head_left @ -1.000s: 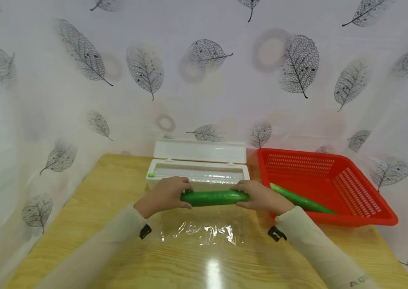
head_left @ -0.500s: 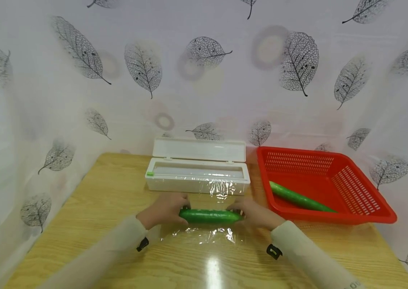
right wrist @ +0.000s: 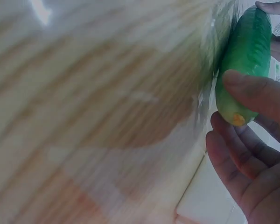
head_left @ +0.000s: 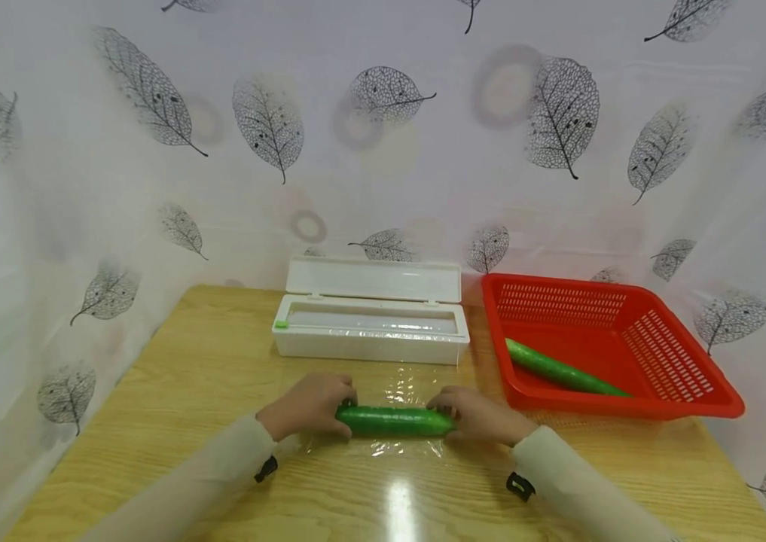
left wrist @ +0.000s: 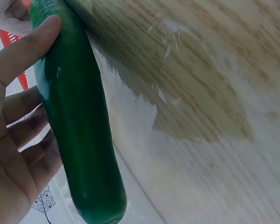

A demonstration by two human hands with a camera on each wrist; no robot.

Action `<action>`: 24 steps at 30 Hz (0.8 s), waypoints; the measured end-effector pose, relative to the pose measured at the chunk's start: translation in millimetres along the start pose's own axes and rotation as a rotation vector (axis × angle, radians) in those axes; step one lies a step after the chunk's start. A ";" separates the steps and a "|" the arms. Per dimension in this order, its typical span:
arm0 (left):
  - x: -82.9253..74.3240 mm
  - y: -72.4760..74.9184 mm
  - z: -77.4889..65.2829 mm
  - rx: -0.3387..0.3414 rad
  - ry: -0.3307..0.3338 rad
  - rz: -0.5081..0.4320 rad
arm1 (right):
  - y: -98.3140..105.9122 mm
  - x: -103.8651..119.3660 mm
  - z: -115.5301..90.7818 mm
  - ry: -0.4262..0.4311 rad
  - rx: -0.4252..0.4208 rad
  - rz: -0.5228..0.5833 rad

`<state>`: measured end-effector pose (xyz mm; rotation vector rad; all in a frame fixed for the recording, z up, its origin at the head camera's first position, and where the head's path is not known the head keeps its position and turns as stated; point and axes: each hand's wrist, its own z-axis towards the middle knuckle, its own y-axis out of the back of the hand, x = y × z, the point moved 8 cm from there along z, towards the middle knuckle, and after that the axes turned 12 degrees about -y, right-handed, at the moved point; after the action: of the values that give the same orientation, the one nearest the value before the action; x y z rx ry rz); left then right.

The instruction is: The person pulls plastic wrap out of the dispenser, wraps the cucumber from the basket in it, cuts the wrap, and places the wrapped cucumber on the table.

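A green cucumber [head_left: 392, 421] lies crosswise on the clear plastic film [head_left: 399, 384], low at the table's middle. My left hand [head_left: 309, 405] grips its left end, and my right hand [head_left: 480, 416] grips the right end. In the left wrist view the thumb [left wrist: 44, 35] presses the cucumber's near side while the other fingers go behind it. The right wrist view shows my right thumb [right wrist: 252, 88] on the cucumber beside its yellowish tip, with fingers on the far side. From a white film dispenser box [head_left: 369, 348] with its lid raised, the film runs toward me under the cucumber.
To the right stands a red plastic basket [head_left: 616, 406] with a second cucumber [head_left: 559, 369] inside. A small green piece [head_left: 281, 324] sits at the dispenser's left front edge. Behind the wooden table [head_left: 206, 354] hangs a leaf-patterned curtain [head_left: 416, 181].
Both hands have brought the cucumber down and toward me, from in front of the dispenser onto the film. Over the last half second it has shifted slightly nearer still.
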<state>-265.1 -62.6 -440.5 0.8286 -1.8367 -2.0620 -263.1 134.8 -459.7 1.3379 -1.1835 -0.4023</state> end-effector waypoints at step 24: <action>-3.1 -7.4 -6.5 0.036 -0.057 -0.081 | -0.5 3.1 -8.1 0.020 0.004 0.016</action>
<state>-257.6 -65.1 -447.1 0.8760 -1.9051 -2.1278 -254.9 136.4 -457.2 1.3320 -1.1787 -0.3743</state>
